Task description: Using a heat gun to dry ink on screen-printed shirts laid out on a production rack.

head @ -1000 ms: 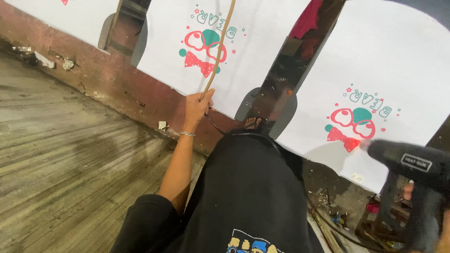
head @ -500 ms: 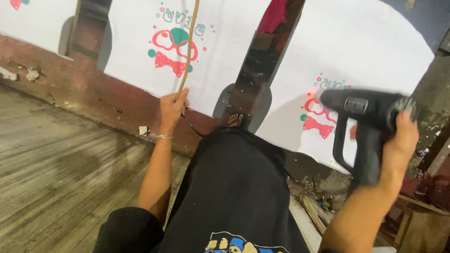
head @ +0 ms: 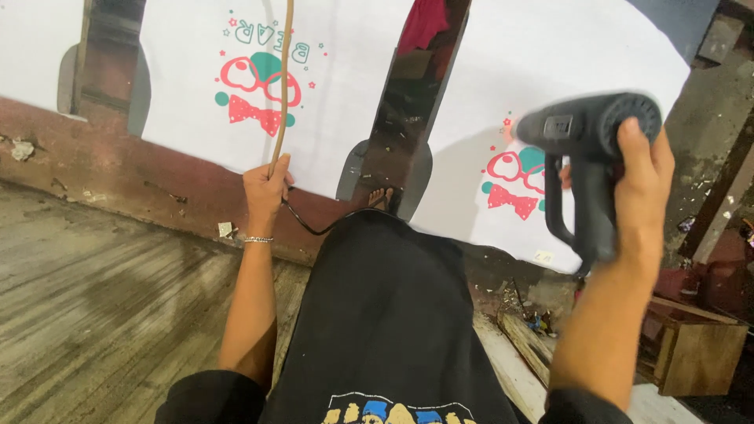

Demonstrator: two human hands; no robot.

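Rising higher than before, heat gun (head: pixel 591 149) in right hand (head: pixel 642 188)

Both arms outstretched, left hand (head: pixel 265 187) and right hand (head: pixel 640 184) fisted.

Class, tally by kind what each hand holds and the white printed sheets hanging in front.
White printed sheets: 3
Heat guns, right hand: 1
Thin sticks, left hand: 1
Total: 5
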